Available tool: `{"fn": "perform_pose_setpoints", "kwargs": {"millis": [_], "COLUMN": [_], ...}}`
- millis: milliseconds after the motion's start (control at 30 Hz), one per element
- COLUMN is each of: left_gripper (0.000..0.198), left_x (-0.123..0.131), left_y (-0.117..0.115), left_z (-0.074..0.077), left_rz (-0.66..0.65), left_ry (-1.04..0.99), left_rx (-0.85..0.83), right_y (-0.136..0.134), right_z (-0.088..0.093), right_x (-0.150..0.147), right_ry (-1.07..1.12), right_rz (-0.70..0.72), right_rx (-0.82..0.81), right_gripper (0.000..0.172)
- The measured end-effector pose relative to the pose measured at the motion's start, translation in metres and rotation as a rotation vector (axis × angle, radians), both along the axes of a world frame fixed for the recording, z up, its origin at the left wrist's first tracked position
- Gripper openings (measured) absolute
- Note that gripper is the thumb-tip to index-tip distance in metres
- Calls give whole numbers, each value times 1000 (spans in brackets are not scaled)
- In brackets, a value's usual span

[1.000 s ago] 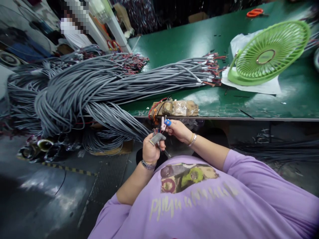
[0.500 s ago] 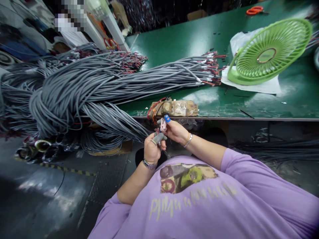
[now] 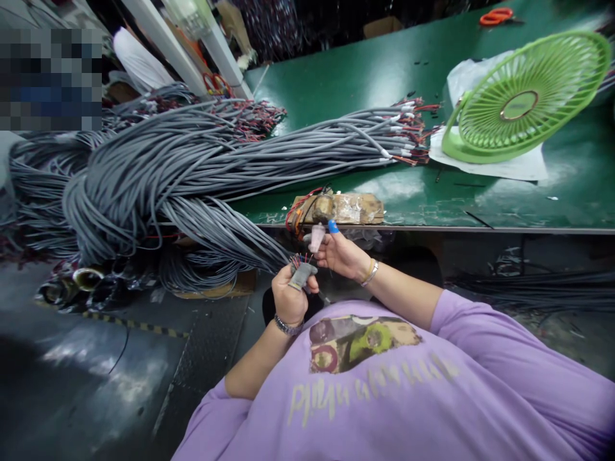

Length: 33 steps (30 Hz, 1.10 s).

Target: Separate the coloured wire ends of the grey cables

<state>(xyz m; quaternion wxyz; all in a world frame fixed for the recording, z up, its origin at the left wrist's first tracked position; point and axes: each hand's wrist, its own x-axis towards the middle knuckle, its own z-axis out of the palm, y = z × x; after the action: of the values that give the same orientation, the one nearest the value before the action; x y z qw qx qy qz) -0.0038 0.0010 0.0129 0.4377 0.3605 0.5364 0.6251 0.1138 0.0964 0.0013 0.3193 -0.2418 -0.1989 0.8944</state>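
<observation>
I have the green worktop (image 3: 336, 80) running across the upper half of my view. A great heap of grey cables (image 3: 192, 160) covers its left side, one bunch stretching along the surface with reddish wire ends pointing right, another hanging over the near edge. To the right I see a green fan (image 3: 528, 96) standing on a white sheet (image 3: 521, 169). A taped wooden block (image 3: 358, 208) lies along the near edge, red and orange leads (image 3: 298, 224) at its left end. Just below it is the right hand (image 3: 350, 260), its thumb lifted apart from the fingers; I can't tell whether its fingertips touch anything. The left hand (image 3: 289, 299), just beside it, pinches between thumb and fingers. Orange-handled scissors (image 3: 496, 17) rest far back on the worktop. The coloured wires (image 3: 300, 258) fan out from the left hand's pinch, off the near edge. Smaller still, I make out a grey cover (image 3: 302, 274) on the left thumb, a pale pink cover (image 3: 317, 238) on a right finger and a blue cover (image 3: 333, 226) on the right thumb.
</observation>
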Motion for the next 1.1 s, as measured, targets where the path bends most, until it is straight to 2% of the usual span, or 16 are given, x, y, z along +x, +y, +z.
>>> {"fn": "perform_pose_setpoints", "kwargs": {"millis": [200, 433, 767, 933, 1100], "left_gripper": [22, 25, 22, 23, 26], "left_x": [-4, -3, -3, -2, -2], "left_y": [0, 7, 11, 9, 2], "left_z": [-3, -4, -6, -6, -6], "left_rz": [48, 38, 0, -3, 1], "left_ry": [196, 364, 455, 380, 138], "left_rx": [102, 120, 73, 40, -18], "right_y": [-4, -6, -5, -6, -7], "right_z": [4, 7, 10, 6, 3], "right_x": [1, -5, -8, -7, 6], "right_ry": [-44, -141, -113, -90, -127], "right_rz": [-49, -138, -190, -161, -106], "right_rx": [88, 80, 20, -8, -88], "right_gripper": [32, 42, 32, 37, 47]}}
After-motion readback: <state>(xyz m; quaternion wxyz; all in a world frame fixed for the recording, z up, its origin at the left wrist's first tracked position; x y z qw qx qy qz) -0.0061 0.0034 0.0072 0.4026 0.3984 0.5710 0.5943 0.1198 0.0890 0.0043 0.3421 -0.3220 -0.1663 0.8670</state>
